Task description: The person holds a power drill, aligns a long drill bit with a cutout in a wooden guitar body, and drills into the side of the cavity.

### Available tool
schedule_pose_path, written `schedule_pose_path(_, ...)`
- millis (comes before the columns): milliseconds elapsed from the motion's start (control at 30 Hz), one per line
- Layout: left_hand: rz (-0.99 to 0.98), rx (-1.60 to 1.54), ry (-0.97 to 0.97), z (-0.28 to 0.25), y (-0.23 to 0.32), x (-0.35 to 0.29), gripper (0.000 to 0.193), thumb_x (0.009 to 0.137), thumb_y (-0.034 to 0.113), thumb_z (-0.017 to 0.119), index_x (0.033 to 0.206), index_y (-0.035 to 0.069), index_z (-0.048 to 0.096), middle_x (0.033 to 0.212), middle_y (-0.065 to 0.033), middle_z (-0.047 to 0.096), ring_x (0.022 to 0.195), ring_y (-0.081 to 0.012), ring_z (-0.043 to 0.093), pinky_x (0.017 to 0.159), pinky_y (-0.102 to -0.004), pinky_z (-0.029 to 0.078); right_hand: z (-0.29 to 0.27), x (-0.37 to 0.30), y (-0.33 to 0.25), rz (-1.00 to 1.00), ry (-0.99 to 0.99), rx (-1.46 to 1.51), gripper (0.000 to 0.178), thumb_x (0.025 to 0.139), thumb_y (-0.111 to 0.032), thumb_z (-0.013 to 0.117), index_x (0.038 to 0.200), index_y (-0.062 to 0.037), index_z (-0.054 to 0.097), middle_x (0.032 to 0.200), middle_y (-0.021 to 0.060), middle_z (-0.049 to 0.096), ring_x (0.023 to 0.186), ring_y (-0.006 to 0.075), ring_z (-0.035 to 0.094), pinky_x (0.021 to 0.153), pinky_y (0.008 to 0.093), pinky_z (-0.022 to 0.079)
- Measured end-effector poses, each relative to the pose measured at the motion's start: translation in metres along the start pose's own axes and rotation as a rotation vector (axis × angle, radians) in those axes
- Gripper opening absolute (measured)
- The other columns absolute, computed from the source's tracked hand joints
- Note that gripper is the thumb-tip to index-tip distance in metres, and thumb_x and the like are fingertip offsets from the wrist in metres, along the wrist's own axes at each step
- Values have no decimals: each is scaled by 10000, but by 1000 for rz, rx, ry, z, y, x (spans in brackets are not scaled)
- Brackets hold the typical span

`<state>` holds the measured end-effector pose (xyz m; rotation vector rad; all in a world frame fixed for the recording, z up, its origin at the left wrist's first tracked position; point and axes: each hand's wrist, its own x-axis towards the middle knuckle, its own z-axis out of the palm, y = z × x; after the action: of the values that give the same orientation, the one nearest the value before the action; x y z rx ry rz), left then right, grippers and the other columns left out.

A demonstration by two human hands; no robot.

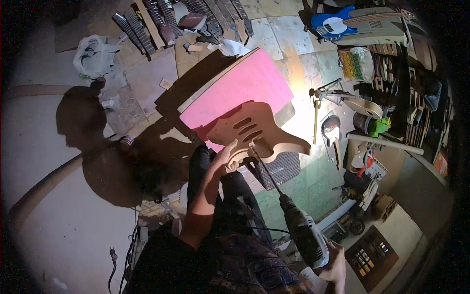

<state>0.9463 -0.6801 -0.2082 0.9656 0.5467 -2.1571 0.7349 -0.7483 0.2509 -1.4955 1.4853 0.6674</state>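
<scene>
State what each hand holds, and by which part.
The left hand holds the wooden guitar body by its near edge; the right hand holds the drill by its rear end.

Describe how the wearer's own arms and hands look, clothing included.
The left hand and right hand are both bare. The left forearm is uncovered below a short, dark sleeve; the dark shirt has a faint print on its front. The right sleeve cannot be made out.
</scene>
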Motion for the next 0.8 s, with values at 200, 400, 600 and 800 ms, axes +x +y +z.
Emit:
schedule_pose_path(200, -39, -154, 3, -4, -4, 6, 551, 892, 603, 551, 1032, 76, 629, 707, -69, 628, 404, -125, 502, 319, -218, 363, 5, -2, 7, -79, 143, -20, 914, 473, -350, 811, 1253, 53, 558, 1112, 245, 651, 993, 374, 661, 891, 399, 492)
schedule_pose_path(400, 66, 26, 229, 6, 5, -2, 556, 867, 527, 635, 1148, 52, 571, 924, -105, 674, 710, -210, 683, 496, -331, 571, 3, -1, -21, 132, 68, 44, 843, 501, -329, 832, 1217, 41, 585, 1115, 201, 664, 1024, 298, 652, 924, 407, 473)
schedule_pose_path(600, 880, 642, 384, -13, -31, 16, 960, 716, 336, 822, 1470, 67, 294, 1259, -264, 511, 1201, -385, 523, 987, -453, 468, 34, -18, -30, 480, 435, 723, 535, 685, -167, 745, 1159, 31, 595, 1079, 169, 675, 979, 225, 652, 858, 354, 515)
schedule_pose_path(800, 535, 1215, 613, 30, 13, -30, 872, 748, 143, 728, 1494, 65, 283, 1083, -248, 570, 936, -380, 609, 802, -425, 507, 20, -23, -23, 217, 152, 230, 832, 641, -133, 809, 1333, 13, 371, 1222, 202, 539, 1003, 216, 582, 831, 371, 491)
